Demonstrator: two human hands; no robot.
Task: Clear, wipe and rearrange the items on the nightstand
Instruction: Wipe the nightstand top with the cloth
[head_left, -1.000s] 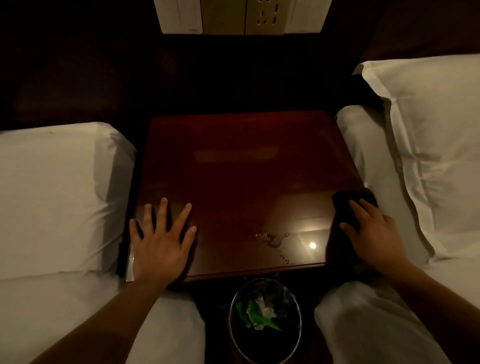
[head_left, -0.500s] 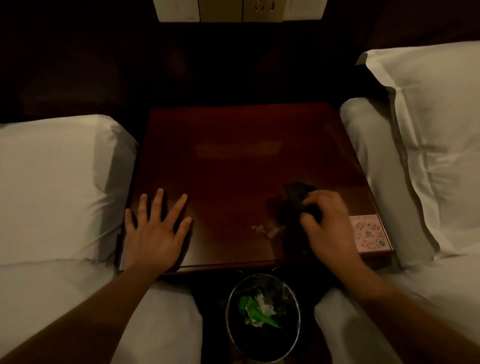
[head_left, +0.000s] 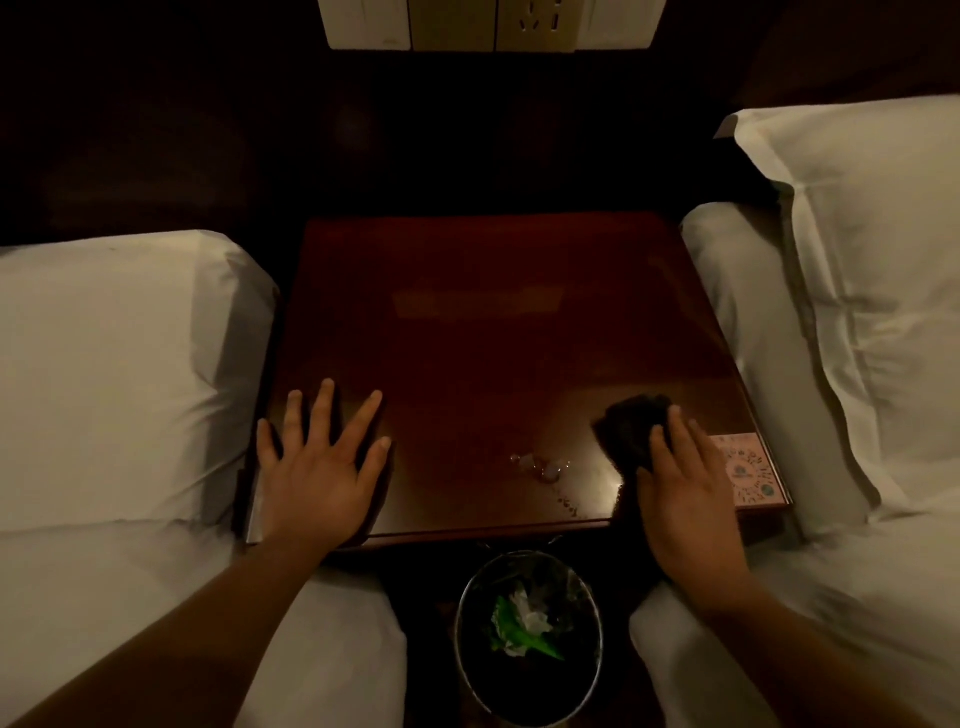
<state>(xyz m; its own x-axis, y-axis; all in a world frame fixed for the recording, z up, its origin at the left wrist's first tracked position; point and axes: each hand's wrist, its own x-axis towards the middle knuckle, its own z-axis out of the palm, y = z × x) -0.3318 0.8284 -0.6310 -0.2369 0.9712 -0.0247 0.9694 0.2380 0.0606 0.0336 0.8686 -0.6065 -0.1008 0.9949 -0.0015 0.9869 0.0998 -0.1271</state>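
Right hand (head_left: 685, 499) swung the dark cloth (head_left: 631, 431) back right from the middle of the near edge. It sat near-right on the nightstand (head_left: 493, 322), just beside the pink card (head_left: 748, 470), fingers near-straight and pressing it down. Left hand (head_left: 322, 462) hadn't moved, flat and splayed on the near-left corner, gripping nothing. Droplets (head_left: 540, 465) were still there, so wiping looked unfinished.

Really dim, warm-tinted. White bedding (head_left: 104, 364) on both sides catches most light; the back wall (head_left: 156, 130) is nearly black. Faint glare on the glossy tabletop (head_left: 493, 338) near its front edge. The right hand (head_left: 685, 499) looks a bit smeared, frame edges bow outward.
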